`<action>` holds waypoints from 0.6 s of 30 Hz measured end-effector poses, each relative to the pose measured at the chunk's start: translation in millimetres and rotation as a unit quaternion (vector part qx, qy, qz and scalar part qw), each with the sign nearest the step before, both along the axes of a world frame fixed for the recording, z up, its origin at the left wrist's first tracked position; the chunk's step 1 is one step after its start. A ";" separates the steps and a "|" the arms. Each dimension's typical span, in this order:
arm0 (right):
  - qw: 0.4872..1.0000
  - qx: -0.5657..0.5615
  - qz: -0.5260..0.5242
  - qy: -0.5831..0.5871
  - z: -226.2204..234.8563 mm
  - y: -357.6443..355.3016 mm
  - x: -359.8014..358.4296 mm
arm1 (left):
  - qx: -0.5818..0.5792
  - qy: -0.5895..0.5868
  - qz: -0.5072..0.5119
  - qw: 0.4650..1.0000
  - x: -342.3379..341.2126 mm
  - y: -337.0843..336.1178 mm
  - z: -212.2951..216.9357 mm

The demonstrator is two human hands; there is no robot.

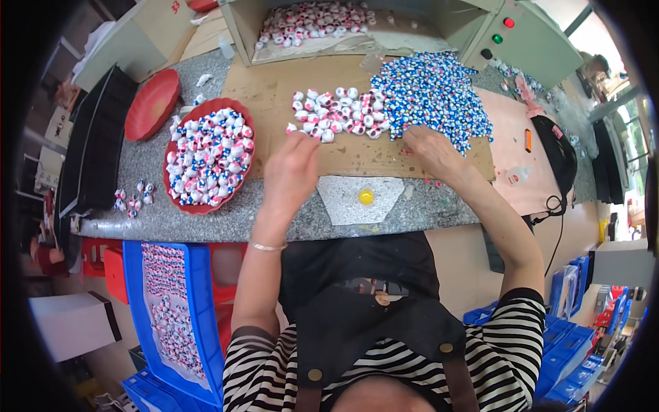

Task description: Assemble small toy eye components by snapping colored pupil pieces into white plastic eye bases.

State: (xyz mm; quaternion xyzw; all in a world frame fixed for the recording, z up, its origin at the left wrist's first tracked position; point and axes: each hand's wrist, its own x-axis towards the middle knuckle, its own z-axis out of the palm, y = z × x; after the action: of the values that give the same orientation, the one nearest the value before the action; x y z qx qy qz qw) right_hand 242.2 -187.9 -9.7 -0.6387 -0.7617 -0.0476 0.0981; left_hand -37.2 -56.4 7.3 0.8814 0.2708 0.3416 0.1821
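Nearest, a striped top and a dark apron (371,302) are seen at the lower edge, the lower part being cut off by the picture's rim. To the left below the counter, a blue crate (195,323) lined with a sheet of small pieces is found, partly cut off by the rim. On the grey speckled counter (144,172), a pale patch with a small yellow disc (366,197) is set just in front of the person. The left hand (294,172) is laid palm down on a brown board (274,89), its fingertips reaching the near edge of a pile of small white-and-pink pieces (336,113); the fingers are spread, but what lies under them is hidden, so it cannot be told whether anything is gripped. The right hand (429,151) is rested at the near edge of a larger heap of small blue-and-white pieces (432,93), the fingertips buried among them; whether its grip is closed on any piece cannot be told. Left of the hands, a red dish (244,120) is filled with mixed white, pink and blue pieces, and a second red dish (152,103) is seen beyond it. A few loose pieces (132,198) are scattered by the counter's left edge. Farthest off, a box-like bin (240,27) holding more white-and-pink pieces is partly cut off at the top, beside a grey housing with a red and a green button (535,41).
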 end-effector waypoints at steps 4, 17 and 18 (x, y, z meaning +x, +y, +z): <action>0.999 0.037 0.004 0.013 3.6 -6.8 -8.0 | 0.047 0.122 0.017 0.991 40.2 12.8 -33.3; 0.976 -0.050 -0.143 0.156 6.5 -21.9 -36.9 | -0.656 -0.269 -0.202 0.675 -6.0 -10.6 -25.3; 0.976 -0.052 -0.151 0.149 5.6 -23.4 -36.1 | -0.679 -0.303 -0.205 0.637 -9.7 -21.3 -28.7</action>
State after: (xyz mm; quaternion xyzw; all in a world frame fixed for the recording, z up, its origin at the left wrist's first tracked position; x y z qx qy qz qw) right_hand 206.1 -211.2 -4.1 -0.7502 -0.6350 0.0738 0.1689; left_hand -46.9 -77.6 -21.3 0.3896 0.1686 0.2630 0.8664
